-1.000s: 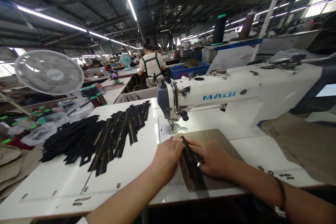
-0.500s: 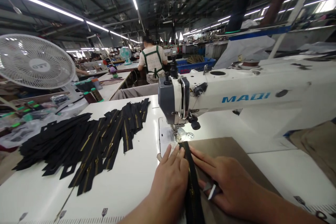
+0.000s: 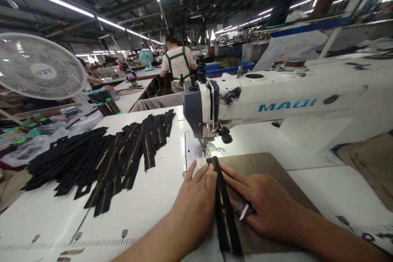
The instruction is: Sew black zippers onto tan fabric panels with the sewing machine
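Note:
A black zipper with brass teeth and a slider runs lengthwise over a flat brown fabric piece, its far end just short of the presser foot. My left hand lies along the zipper's left edge, fingers stretched forward and tips pressing near its far end. From the right, my right hand rests on the fabric, its forefingers touching the zipper's right edge. Curled lower fingers of that hand hold a small tool with a pale blade, which looks like thread snips; most of it is hidden.
A pile of black zippers covers the table's left side. The white sewing machine stands ahead and to the right. A white fan and thread cones are at left; a person sits farther back.
My view has shifted slightly, so more of the zipper's near end and the table's ruler shows. Both hands keep nearly the same places on the zipper and fabric.

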